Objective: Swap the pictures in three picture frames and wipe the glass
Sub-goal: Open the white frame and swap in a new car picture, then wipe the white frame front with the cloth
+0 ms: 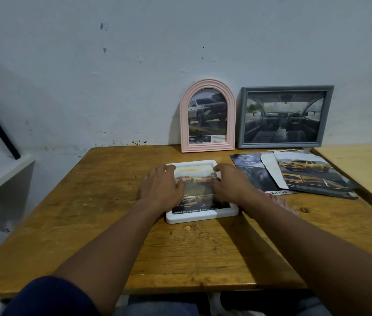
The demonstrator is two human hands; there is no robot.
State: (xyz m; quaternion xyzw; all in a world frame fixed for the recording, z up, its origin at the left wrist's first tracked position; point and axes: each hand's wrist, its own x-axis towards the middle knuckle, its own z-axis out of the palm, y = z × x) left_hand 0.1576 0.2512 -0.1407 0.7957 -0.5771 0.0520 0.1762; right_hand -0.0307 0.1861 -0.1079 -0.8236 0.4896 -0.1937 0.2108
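A white rectangular frame (199, 216) lies flat on the wooden table (103, 208), showing a picture of yellow cars. My left hand (161, 187) holds its left rim, fingers along the outer edge and thumb on the glass. My right hand (230, 183) holds the right rim the same way, fingers curled at the top right corner. A pink arched frame (207, 116) with a truck picture and a grey frame (284, 117) with a car interior picture lean upright against the wall.
Loose car pictures and brochures (305, 174) lie spread at the table's right. A reddish patterned cloth (281, 199) lies partly hidden under my right forearm. A white shelf (0, 176) stands to the left, and a paler tabletop (362, 163) adjoins on the right.
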